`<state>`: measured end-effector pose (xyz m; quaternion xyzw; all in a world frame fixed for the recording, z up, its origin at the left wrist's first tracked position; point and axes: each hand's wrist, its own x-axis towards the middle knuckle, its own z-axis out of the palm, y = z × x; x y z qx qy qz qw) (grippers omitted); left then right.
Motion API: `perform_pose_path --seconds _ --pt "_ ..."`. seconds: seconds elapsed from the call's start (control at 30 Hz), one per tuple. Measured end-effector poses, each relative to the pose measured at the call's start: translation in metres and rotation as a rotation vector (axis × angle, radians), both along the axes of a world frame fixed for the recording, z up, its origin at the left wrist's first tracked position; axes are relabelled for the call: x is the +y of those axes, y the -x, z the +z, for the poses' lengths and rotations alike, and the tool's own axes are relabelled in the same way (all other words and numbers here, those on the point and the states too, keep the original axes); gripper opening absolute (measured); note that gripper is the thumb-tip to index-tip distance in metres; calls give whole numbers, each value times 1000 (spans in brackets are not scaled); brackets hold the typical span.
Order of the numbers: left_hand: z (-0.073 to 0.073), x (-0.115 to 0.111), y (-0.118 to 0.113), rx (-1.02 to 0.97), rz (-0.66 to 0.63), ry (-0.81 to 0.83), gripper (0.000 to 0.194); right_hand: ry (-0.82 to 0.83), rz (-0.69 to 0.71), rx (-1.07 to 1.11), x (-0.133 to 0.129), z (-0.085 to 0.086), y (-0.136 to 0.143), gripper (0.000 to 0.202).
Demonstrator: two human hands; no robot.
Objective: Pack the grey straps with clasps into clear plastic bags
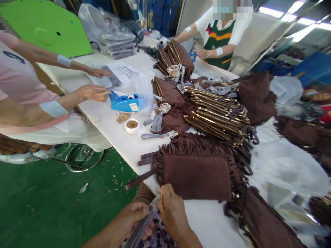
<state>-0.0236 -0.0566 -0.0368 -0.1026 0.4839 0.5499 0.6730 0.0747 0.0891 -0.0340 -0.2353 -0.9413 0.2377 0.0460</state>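
Note:
My left hand point(137, 213) is closed around a dark strap in a clear plastic sleeve point(144, 224), low in the view near my lap. The fingers of my right hand point(172, 210) pinch the upper end of the same sleeved strap. Just beyond my right hand, a brown suede bag point(196, 175) with fringe lies on the white table point(204, 220), its flat side up. Brown straps point(141, 179) stick out from its left over the table edge. Farther back, several bags with gold zippers point(217, 115) are stacked.
A blue tape dispenser point(126, 101), a round white tub point(131, 125) and sleeved straps point(157, 135) lie left of the stack. Two co-workers' arms point(90, 93) point(219, 51) reach over the table. More brown bags point(269, 217) and plastic point(287, 162) cover the right side.

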Motion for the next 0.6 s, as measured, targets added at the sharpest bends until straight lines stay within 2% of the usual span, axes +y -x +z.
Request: perform_pose_path --seconds 0.13,0.23,0.37,0.53,0.6 --pt "-11 0 -3 9 13 -20 45 160 -27 74 7 5 -5 20" --pt "-13 4 -6 46 26 -30 47 274 3 139 13 11 -13 28" --pt "-14 10 -7 129 27 -30 47 286 84 65 14 17 -17 47" --pt "-29 15 -10 172 26 -27 53 294 107 28 13 17 -16 58" --pt "-30 17 -11 175 37 -22 53 314 124 16 14 18 -18 60"
